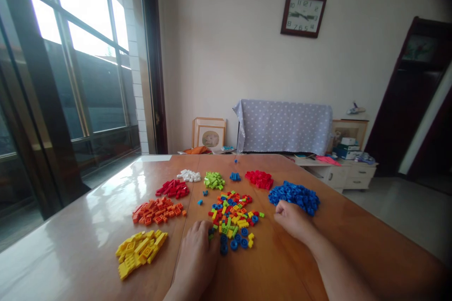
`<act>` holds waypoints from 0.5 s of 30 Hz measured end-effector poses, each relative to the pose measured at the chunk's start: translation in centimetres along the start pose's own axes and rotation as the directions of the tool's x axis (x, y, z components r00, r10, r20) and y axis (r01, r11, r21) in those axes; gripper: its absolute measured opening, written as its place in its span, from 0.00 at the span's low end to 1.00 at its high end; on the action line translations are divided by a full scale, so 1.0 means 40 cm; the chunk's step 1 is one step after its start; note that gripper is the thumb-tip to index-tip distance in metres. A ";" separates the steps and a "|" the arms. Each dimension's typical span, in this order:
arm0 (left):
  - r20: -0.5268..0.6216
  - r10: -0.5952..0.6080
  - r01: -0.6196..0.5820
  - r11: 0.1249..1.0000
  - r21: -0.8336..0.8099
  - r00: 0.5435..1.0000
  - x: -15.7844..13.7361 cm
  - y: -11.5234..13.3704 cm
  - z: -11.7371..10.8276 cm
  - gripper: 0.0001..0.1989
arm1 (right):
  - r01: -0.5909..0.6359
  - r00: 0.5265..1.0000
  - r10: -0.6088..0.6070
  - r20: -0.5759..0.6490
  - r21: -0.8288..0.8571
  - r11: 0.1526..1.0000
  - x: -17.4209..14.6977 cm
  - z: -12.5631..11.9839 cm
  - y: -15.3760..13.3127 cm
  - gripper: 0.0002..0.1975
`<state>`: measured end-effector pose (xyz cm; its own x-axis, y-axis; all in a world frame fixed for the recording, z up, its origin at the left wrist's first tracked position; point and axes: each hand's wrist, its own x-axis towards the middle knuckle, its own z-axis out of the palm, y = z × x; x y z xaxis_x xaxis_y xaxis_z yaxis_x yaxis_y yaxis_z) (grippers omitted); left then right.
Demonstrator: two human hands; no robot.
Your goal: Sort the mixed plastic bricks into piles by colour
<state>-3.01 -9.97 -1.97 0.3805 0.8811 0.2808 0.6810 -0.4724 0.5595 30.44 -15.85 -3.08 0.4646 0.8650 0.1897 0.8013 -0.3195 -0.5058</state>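
My left hand [199, 250] rests at the near left edge of a mixed pile of small toy bricks [233, 214] in red, yellow, green, orange and blue. Its fingers are curled, with dark bricks right beside the thumb side; what they grip, if anything, is hidden. Several round blue pieces [234, 244] lie just right of it. My right hand [291, 218] is closed at the near edge of a large heap of blue bricks [294, 196]. Whatever its fingers hold does not show.
Sorted heaps surround the mixed pile: yellow [141, 250], orange [158, 210], dark red [173, 188], white [189, 176], lime green [213, 180], a small blue group [235, 177] and red [259, 179]. Loose blue bricks [200, 202] lie between them on the wooden table [95, 240].
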 end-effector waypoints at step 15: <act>0.003 0.001 -0.001 1.000 0.012 1.000 0.002 0.001 0.001 0.10 | -0.175 0.974 0.211 -0.081 0.318 0.932 0.034 0.007 0.058 0.14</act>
<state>-2.94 -9.92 -1.96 0.3831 0.8805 0.2791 0.6880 -0.4736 0.5499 32.83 -15.30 -4.24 0.6523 0.7437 0.1464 0.5453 -0.3262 -0.7722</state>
